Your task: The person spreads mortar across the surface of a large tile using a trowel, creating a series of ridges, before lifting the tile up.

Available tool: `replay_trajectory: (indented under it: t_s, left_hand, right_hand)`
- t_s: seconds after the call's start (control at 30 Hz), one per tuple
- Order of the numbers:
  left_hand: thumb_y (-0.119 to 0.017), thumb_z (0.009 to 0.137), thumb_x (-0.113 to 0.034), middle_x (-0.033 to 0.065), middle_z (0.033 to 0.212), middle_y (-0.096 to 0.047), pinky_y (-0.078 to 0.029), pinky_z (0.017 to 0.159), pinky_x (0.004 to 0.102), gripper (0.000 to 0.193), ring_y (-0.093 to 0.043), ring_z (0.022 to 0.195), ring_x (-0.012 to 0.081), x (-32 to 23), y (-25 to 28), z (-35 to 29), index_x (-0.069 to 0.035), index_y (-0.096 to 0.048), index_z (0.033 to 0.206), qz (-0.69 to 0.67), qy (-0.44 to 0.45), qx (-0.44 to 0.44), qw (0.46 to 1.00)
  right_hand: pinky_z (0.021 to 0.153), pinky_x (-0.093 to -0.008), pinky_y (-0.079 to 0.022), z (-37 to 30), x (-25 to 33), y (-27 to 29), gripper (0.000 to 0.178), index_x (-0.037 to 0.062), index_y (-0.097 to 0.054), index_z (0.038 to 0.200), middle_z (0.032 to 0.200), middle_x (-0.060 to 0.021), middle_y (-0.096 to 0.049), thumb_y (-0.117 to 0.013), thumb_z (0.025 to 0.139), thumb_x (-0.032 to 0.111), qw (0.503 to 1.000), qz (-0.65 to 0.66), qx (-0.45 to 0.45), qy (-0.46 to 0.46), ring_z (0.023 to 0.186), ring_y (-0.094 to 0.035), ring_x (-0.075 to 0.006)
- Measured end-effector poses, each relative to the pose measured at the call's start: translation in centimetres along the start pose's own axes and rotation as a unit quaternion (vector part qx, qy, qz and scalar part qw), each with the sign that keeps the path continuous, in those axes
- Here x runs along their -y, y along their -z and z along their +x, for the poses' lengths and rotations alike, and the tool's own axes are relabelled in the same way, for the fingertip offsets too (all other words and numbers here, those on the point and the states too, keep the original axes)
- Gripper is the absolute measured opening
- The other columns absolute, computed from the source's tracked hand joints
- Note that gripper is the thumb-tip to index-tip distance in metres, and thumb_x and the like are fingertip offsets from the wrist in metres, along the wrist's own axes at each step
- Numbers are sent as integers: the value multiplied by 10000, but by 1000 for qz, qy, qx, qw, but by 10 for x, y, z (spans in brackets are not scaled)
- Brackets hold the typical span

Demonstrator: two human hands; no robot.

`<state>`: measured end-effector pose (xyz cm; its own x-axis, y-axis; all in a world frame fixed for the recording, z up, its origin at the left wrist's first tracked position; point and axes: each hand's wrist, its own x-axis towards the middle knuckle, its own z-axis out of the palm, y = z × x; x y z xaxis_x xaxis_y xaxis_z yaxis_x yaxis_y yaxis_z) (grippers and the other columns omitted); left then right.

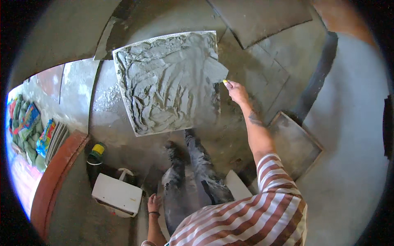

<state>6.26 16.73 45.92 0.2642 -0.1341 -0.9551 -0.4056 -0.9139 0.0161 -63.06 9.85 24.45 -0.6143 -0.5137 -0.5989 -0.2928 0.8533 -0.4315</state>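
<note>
A square tile with pale ribbed edges is spread almost all over with wet grey mortar, ridged on the left and smoother towards the right. My right hand is closed round the yellow-ended handle of a trowel, whose flat blade lies at the tile's upper right edge, coated with mortar. Low beside my leg, my left hand has its fingers curled; what they hold, if anything, is hidden. A white rectangular slab sits just left of that hand.
Large grey floor tiles lie beyond the work. A thin-edged square tile is at the right. On the left are a dark container with a yellow band, a curved reddish ledge and colourful sacks.
</note>
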Motion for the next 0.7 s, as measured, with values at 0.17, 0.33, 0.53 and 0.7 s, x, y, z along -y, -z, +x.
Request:
replay_trajectory:
  t_s: [0.17, 0.33, 0.53, 0.7]
  left_hand:
    - [-527, 931, -295, 88, 1025, -630, -501, 645, 307, 363, -629, 864, 194, -16, 3, -5, -86, -489, 1225, -9, -4, 5, 1000]
    - [-536, 921, -296, 71, 1019, -618, -510, 643, 324, 356, -613, 859, 190, 9, 36, 18, -89, -497, 1209, 56, -61, 0, 997]
    - [-530, 928, -293, 59, 964, -624, -485, 584, 297, 338, -596, 763, 157, -34, 15, -4, -90, -498, 1197, 34, -39, 26, 998]
    - [-532, 922, -288, 56, 969, -616, -450, 558, 273, 342, -577, 796, 140, -33, 17, 2, -93, -489, 1200, 32, -63, 35, 997]
  right_hand:
    - [433, -275, -406, -20, 2, -6, 397, 95, -612, 1162, 593, -39, -556, -521, 918, 394, 977, 183, 57, -90, 449, -485, -104]
    - [416, -248, -376, -52, -5, -23, 390, 83, -626, 1104, 591, -12, -529, -530, 920, 413, 926, 361, 55, -94, 419, -434, -83]
    - [477, -270, -412, -168, 6, 11, 340, 27, -605, 989, 670, -56, -564, -593, 897, 354, 930, 352, -47, -95, 503, -509, -128]
    - [654, -428, -494, -240, -42, 22, 325, -8, -566, 958, 835, -206, -612, -589, 882, 308, 950, 15, -312, 10, 764, -616, -366]
